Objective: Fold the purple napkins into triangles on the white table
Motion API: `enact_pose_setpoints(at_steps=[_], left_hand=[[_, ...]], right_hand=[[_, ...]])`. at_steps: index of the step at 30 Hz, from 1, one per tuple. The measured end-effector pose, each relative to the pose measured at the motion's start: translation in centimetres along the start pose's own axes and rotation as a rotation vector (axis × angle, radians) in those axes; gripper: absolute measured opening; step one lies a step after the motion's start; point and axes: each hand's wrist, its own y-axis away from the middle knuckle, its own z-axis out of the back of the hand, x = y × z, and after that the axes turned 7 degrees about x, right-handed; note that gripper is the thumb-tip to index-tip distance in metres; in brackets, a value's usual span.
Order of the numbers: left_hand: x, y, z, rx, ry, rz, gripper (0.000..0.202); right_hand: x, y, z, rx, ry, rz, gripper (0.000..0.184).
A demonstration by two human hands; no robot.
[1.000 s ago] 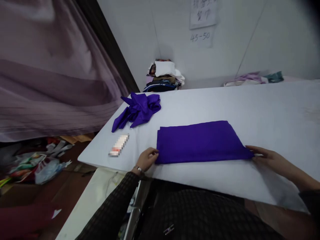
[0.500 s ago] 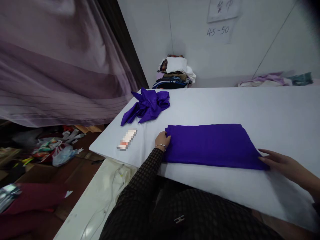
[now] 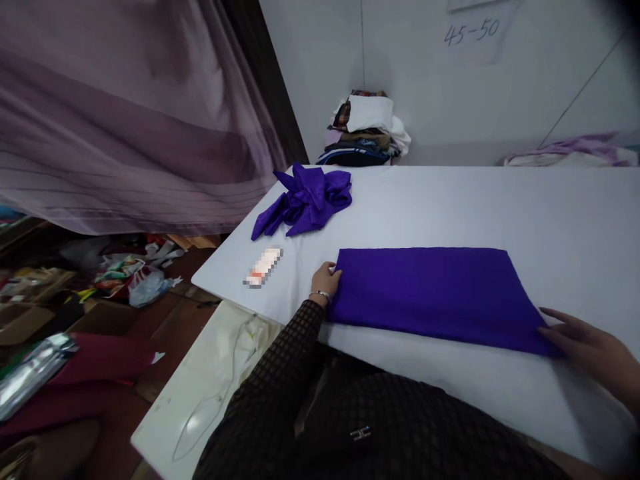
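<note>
A folded purple cloth point(image 3: 425, 293) lies flat on the white table in front of me, long side towards my body. My left hand point(image 3: 327, 280), with a bracelet at the wrist, grips its left edge between thumb and fingers. At the opposite end my right hand point(image 3: 593, 343) pinches the right edge near the front corner, the thumb on top; part of its fingertips is hidden by the cloth. A crumpled purple cloth point(image 3: 310, 197) rests farther back on the left, out of reach of both hands. Between it and my left arm is a blurred-out phone-like object point(image 3: 263, 267).
The white table point(image 3: 525, 207) runs along a grey wall. A stack of folded clothes point(image 3: 367, 130) stands behind its far edge, with more fabric point(image 3: 570, 152) farther right. A curtain point(image 3: 125, 120) hangs at left, above bags and boxes point(image 3: 145, 283) on the floor.
My view has shifted, so the table appears lower left. The folded cloth's far left corner looks more even, and its right end appears drawn out farther right with my right hand.
</note>
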Motion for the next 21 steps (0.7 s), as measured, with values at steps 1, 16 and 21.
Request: enact_pose_setpoints(at_steps=[1,16,21], left_hand=[[0.0,0.1,0.0,0.004,-0.002,-0.002,0.03],[-0.3,-3.6,1.3,0.032,0.088,0.0,0.04],[-1.0,-6.1,1.9,0.043,0.039,0.015,0.045]], right_hand=[[-0.1,-0.1,0.1,0.009,-0.006,-0.002,0.041],[-0.5,-3.7,0.6,0.064,-0.037,0.144,0.061],[1.0,-6.7,1.1,0.055,0.021,0.179,0.058]])
